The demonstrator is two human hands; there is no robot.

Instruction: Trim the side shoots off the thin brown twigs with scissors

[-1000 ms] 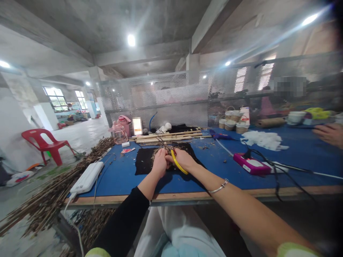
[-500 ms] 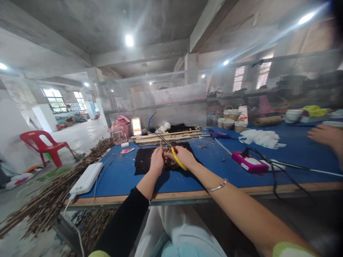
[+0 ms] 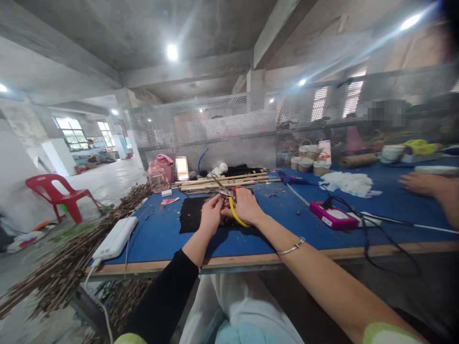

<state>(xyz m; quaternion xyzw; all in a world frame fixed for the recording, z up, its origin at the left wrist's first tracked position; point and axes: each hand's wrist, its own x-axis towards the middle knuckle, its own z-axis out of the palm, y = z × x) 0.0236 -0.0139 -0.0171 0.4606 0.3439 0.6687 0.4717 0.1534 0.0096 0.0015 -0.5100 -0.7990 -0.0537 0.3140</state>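
Note:
Yellow-handled scissors (image 3: pixel 234 212) are in my right hand (image 3: pixel 247 205), whose fingers are wrapped through the handle. Their metal blades stand apart and point away and to the left, over the fingertips of my left hand (image 3: pixel 211 216). That hand is closed in a pinch; what it holds is too small and too covered to name. Both hands are close together above a black cloth (image 3: pixel 190 219) on the blue table. Small brown dried plant bits lie under and between the fingers, mostly hidden.
Pale sticks (image 3: pixel 229 182) lie behind the cloth. A white power bank (image 3: pixel 115 238) and bundled dried stems (image 3: pixel 68 260) are at left. To the right are a purple power strip (image 3: pixel 333 216), white fluff (image 3: pixel 349 184), small pots (image 3: pixel 311 160) and another person's hand (image 3: pixel 418 183).
The scissors' blades have come up into view and spread apart beside my left fingertips. My right hand has tilted a little. The other person's hand has moved left.

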